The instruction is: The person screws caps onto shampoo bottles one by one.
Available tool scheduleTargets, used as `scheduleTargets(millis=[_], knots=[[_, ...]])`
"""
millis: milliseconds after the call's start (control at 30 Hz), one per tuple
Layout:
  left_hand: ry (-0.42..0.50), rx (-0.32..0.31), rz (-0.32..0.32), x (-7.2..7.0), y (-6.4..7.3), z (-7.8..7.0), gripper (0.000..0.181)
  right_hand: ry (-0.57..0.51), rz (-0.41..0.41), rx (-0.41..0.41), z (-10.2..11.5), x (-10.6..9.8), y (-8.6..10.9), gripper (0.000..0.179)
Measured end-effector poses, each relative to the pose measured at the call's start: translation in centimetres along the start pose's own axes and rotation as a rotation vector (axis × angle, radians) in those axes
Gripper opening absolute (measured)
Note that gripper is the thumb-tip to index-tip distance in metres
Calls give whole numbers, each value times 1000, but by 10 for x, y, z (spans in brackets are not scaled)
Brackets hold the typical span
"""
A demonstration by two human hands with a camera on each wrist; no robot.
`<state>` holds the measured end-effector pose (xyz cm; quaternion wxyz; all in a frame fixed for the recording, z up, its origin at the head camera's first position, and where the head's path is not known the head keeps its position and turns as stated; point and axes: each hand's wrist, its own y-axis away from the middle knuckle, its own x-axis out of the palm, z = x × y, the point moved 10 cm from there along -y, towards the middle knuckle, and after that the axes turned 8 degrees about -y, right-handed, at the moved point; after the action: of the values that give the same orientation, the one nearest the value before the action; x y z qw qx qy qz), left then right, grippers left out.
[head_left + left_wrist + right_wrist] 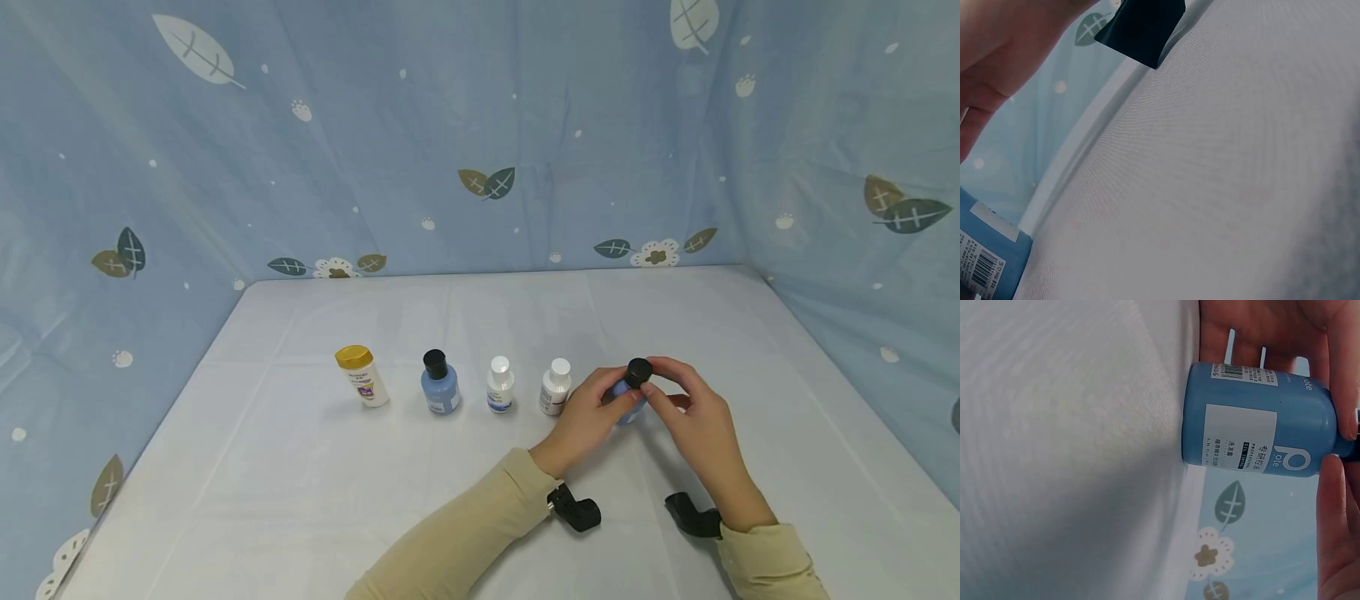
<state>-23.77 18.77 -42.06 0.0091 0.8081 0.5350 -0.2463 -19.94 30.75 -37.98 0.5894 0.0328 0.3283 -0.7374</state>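
At the right end of a row of bottles stands a blue bottle [628, 414] with a black cap [639, 372]. My left hand [585, 417] holds this bottle around its upper body from the left. From the other side my right hand [693, 417] pinches the black cap between thumb and fingers. The right wrist view shows the white label [1238, 436] of the blue bottle, its base at the white tabletop. Only a lower corner of the blue bottle [997, 250], with a barcode, appears in the left wrist view.
Left of my hands stand two small white bottles [555, 388] [500, 385], another blue bottle [440, 387] with a black cap, and a white bottle [366, 380] with a gold cap. Black wrist cameras [576, 508] [692, 517] hang under both wrists. Blue leaf-patterned curtain [420, 125] surrounds the white table [300, 500].
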Motion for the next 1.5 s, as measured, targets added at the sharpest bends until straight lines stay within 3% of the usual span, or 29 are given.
scheduleTargets(millis=[367,500,733,867,1267,1500], knots=[[-12,-7,10,2,-2,2,37,85,-20,-40,-40,4,-1,47],[-13,-11,9,1,-1,2,36,41,6,-28,-9,2,-1,41],[-12,-7,7,1,0,0,36,-13,11,-1,-12,1,0,37],[-2,-9,6,1,0,1,36,-17,0,11,12,-3,-1,35],[-11,-5,6,1,0,1,38,41,3,-12,17,-2,-2,38],[2,-8,7,2,0,2,36,53,27,48,13,-1,-1,36]])
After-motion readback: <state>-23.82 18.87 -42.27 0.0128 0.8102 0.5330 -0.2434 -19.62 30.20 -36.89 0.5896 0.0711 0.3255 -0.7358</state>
